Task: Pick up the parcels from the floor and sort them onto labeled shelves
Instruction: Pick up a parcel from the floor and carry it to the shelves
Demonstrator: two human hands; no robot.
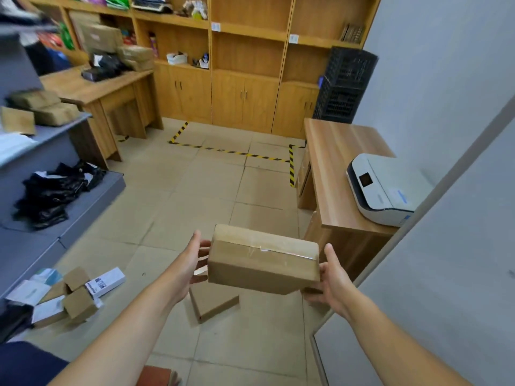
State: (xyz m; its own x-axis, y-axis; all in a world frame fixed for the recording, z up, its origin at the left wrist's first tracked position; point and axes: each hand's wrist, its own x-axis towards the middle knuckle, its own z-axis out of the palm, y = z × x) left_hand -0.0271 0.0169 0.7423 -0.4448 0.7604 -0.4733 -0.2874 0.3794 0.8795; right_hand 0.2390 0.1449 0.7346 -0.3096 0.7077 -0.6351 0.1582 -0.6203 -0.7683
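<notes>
Parcel (263, 263), taped, no readable label, between left hand (192, 263) and right hand (334, 280).

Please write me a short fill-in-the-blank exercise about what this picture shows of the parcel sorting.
1. The taped cardboard box is held between ____ hands.
2. The white printer sits on a ____ desk.
3. The flat brown parcel under the held box lies on the ____.
4. The bags on the grey shelf are ____ in colour.

Missing words: two; wooden; floor; black
</notes>
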